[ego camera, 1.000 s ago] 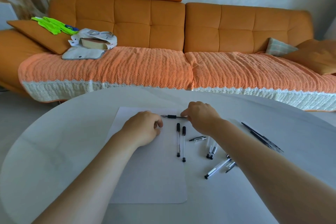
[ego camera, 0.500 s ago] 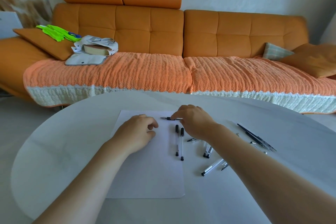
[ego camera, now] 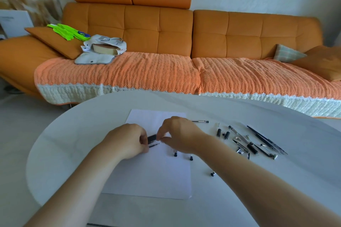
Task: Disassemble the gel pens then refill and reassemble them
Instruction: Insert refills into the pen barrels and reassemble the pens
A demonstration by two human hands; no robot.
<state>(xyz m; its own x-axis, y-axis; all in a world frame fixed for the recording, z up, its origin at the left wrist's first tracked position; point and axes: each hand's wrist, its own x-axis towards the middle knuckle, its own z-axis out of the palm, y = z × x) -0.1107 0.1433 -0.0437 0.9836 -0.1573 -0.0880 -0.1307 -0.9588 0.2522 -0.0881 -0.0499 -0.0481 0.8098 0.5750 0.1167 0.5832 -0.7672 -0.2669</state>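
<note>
Pen [ego camera: 152, 138] gripped in left hand [ego camera: 127, 140]; right hand [ego camera: 178, 134] at its tip

- One left hand [ego camera: 127, 140], one right hand [ego camera: 180, 134].
- One paper sheet [ego camera: 147, 180] under them.
- One black pen piece [ego camera: 152, 138] and one thin refill [ego camera: 154, 145] between them.
- One pen [ego camera: 200, 121] beyond the right hand.
- Three pen ends [ego camera: 175, 154] near the right forearm.

Left hand [ego camera: 127, 140]: curled round a black pen piece [ego camera: 152, 138] and a thin refill [ego camera: 154, 145].
Right hand [ego camera: 180, 134]: fingertips bunched at that piece's end, perhaps pinching it.
Paper sheet [ego camera: 153, 177]: under both hands, on the tabletop [ego camera: 73, 134].
Loose pen parts [ego camera: 243, 142]: scattered right of the sheet.
</note>
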